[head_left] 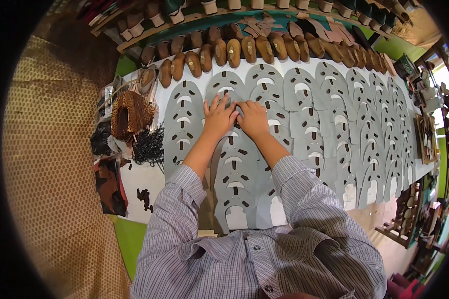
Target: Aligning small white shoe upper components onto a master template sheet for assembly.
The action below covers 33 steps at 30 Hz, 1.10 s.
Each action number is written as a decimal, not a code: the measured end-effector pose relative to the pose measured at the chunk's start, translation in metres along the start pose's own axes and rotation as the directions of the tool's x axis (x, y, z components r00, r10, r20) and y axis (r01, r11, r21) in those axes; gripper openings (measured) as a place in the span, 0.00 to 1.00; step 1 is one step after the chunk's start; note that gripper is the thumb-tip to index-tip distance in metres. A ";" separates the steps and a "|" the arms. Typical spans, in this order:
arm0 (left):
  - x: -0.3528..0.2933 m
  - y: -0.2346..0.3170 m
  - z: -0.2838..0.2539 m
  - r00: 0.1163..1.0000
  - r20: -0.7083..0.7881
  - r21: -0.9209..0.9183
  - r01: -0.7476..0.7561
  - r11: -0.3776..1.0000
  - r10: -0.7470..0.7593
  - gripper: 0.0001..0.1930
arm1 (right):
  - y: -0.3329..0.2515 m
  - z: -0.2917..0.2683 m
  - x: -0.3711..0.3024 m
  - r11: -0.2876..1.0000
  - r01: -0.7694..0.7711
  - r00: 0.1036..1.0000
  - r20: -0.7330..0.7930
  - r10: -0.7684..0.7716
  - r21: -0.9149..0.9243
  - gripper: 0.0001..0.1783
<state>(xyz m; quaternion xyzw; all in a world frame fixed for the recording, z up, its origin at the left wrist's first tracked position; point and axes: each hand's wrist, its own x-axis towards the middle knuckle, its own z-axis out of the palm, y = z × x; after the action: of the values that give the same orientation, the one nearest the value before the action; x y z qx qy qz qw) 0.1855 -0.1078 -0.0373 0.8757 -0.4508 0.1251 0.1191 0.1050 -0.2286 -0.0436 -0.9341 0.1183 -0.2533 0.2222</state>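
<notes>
Both hands rest on one of the grey arch-shaped shoe upper pieces (pixel 222 78), in the second column from the left. My left hand (pixel 218 117) is open, its fingers spread over the piece. Beside it, my right hand (pixel 254 119) has its fingers bent and drawn together, tips down near my left thumb. Whatever lies under those fingertips is hidden. Small dark brown strips (pixel 235 190) sit on the grey pieces around each curved opening. More overlapping uppers (pixel 312 114) run in columns across the white table (pixel 142 175).
Brown shoe lasts (pixel 234 52) line the table's far edge, below a shelf (pixel 194 24) of shoes. At left lie a leopard-print piece (pixel 129 113), a black stringy heap (pixel 148 147) and loose dark strips (pixel 144 199). A patterned curtain (pixel 50 164) hangs farther left; a rack (pixel 403 217) stands at right.
</notes>
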 end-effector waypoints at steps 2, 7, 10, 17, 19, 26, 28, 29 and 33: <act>0.000 0.003 -0.003 0.998 0.047 0.020 0.038 0.999 -0.039 0.19 | 0.000 0.002 0.001 0.999 -0.005 0.999 0.031 0.006 -0.039 0.16; 0.009 0.014 -0.015 0.981 0.172 0.066 0.080 0.995 -0.090 0.21 | 0.004 0.002 0.007 0.998 -0.028 0.996 0.077 0.032 -0.061 0.15; 0.001 0.019 -0.025 0.957 0.258 0.085 0.111 0.990 -0.129 0.24 | 0.002 -0.012 0.011 0.998 -0.026 0.968 0.249 0.038 -0.049 0.17; -0.071 0.070 -0.064 0.957 0.281 -0.110 0.107 0.988 -0.073 0.29 | 0.029 -0.078 -0.037 0.968 0.121 0.986 0.139 -0.091 -0.220 0.26; -0.112 0.084 -0.063 0.960 0.278 -0.155 0.065 0.986 -0.019 0.31 | 0.038 -0.085 -0.054 0.959 0.043 0.976 0.215 0.019 -0.280 0.30; -0.181 0.137 -0.079 0.918 0.393 -0.222 0.154 0.963 -0.056 0.32 | 0.055 -0.079 -0.074 0.939 -0.037 0.924 0.346 0.163 -0.343 0.38; -0.183 0.146 -0.082 0.913 0.405 -0.230 0.159 0.960 -0.054 0.32 | 0.056 -0.082 -0.074 0.945 -0.053 0.918 0.358 0.173 -0.322 0.38; -0.184 0.150 -0.085 0.912 0.407 -0.243 0.167 0.956 -0.056 0.32 | 0.055 -0.085 -0.073 0.950 -0.060 0.913 0.367 0.176 -0.307 0.38; -0.193 0.154 -0.082 0.928 0.373 -0.249 0.099 0.963 0.001 0.33 | 0.047 -0.095 -0.089 0.940 -0.023 0.959 0.259 0.117 -0.341 0.37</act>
<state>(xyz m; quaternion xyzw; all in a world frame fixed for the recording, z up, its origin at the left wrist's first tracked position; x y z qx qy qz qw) -0.0590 -0.0217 -0.0085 0.8710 -0.4556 -0.1060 0.1504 -0.0254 -0.2736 -0.0298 -0.9794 0.1610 -0.0889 0.0838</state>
